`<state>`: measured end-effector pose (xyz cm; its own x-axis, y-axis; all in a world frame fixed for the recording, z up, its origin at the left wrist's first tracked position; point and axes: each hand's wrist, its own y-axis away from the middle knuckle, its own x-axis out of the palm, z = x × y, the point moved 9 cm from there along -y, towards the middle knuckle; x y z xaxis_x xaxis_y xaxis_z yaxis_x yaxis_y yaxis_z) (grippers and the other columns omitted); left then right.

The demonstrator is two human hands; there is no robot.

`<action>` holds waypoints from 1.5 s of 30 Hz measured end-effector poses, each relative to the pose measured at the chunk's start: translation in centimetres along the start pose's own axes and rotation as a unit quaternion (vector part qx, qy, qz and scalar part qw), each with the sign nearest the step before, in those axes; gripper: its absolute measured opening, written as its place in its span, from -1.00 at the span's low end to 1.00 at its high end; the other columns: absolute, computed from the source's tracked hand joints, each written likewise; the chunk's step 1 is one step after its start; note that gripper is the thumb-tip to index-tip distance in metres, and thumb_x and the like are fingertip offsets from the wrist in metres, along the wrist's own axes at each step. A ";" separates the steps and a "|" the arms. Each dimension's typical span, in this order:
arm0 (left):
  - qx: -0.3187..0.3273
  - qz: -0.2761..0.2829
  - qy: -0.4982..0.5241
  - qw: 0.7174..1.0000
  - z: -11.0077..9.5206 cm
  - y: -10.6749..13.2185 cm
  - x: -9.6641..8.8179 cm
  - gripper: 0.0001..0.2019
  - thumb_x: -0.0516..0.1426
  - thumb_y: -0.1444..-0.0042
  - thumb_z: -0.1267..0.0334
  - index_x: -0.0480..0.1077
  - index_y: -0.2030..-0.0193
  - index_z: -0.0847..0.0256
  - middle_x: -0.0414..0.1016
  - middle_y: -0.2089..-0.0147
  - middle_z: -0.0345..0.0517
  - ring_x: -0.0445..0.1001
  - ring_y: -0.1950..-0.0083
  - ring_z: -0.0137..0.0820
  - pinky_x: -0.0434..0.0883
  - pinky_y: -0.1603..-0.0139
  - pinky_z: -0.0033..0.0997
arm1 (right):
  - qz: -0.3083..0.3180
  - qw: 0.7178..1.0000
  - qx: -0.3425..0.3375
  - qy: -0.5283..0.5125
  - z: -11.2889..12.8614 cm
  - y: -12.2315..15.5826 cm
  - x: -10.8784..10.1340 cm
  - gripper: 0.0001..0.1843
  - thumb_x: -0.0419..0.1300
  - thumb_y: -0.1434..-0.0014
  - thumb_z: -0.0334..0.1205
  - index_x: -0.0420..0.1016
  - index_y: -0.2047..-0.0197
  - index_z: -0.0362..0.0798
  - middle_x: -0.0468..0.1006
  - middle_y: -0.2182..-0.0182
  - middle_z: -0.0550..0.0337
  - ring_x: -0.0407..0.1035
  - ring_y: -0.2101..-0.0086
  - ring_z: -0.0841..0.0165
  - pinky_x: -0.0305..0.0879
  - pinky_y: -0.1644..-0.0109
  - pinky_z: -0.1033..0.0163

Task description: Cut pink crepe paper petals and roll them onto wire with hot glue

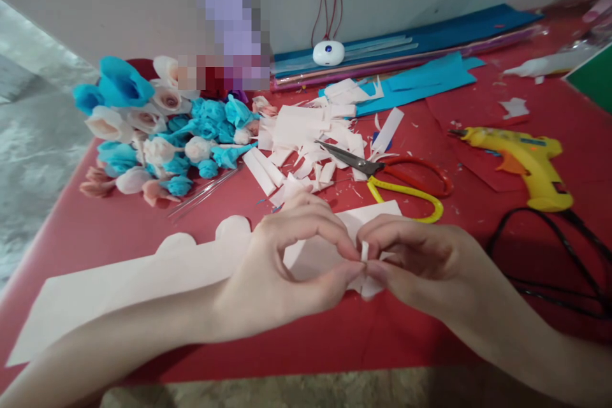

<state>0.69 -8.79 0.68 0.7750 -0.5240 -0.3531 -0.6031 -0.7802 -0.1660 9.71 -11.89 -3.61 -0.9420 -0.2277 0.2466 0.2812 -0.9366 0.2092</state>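
Note:
Thumb and fingers of my left hand (306,255) pinch one side of a small piece of white paper (364,250). My right hand (421,255) grips the other side, so the fingertips of both hands nearly meet. Most of the paper is hidden by the fingers. Under and behind my hands lies a long white paper strip (119,280) with rounded bumps along its far edge. Just beyond my right hand rest scissors (373,169) with one red and one yellow handle, their blades on a heap of white paper scraps (301,134).
Blue, white and pink paper flowers (167,134) cluster at the left. A yellow glue gun (521,159) with a black cord (507,236) lies on the right of the red table (287,357). Blue paper (421,83) and a white device (328,53) on red string are at the back.

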 end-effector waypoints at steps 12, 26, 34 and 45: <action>-0.022 0.057 0.062 0.996 0.4 0.3 0.8 -0.94 0.07 -0.12 0.39 0.32 0.37 0.25 0.40 0.36 -0.14 0.35 0.26 -0.43 0.27 0.12 -0.35 | 0.013 1.000 0.009 -0.007 0.2 -0.1 0.3 -0.92 0.16 -0.05 -0.40 0.39 0.46 -0.07 0.40 0.55 0.33 0.33 0.49 0.56 0.31 0.39 0.49; 0.026 0.049 0.054 0.997 -0.4 0.2 0.5 -0.94 0.07 -0.09 0.41 0.37 0.33 0.27 0.41 0.34 -0.09 0.37 0.25 -0.39 0.27 0.07 -0.28 | 0.008 0.999 0.005 -0.046 0.2 0.1 -0.1 -0.93 0.16 -0.11 -0.35 0.42 0.41 -0.07 0.42 0.45 0.32 0.37 0.43 0.58 0.36 0.31 0.51; 0.040 0.000 0.012 0.999 -0.1 0.2 0.3 -0.92 0.23 0.05 0.38 0.41 0.38 0.25 0.42 0.38 -0.15 0.35 0.29 -0.42 0.25 0.09 -0.27 | 0.004 0.999 -0.001 -0.043 0.5 -0.2 0.1 -0.90 0.15 -0.10 -0.38 0.42 0.44 -0.09 0.41 0.47 0.34 0.38 0.47 0.59 0.38 0.35 0.54; 0.040 0.000 0.014 0.999 0.0 0.2 0.3 -0.93 0.22 0.04 0.42 0.40 0.42 0.24 0.40 0.40 -0.20 0.35 0.31 -0.47 0.27 0.13 -0.33 | -0.019 1.000 -0.006 0.013 0.9 -0.2 -0.2 -0.91 0.15 -0.06 -0.41 0.40 0.47 -0.11 0.41 0.49 0.32 0.37 0.49 0.58 0.35 0.40 0.53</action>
<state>0.81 -9.15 0.56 0.7791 -0.5341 -0.3283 -0.6156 -0.7508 -0.2395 9.98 -11.41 -2.84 -0.9567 -0.1981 0.2131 0.2422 -0.9480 0.2063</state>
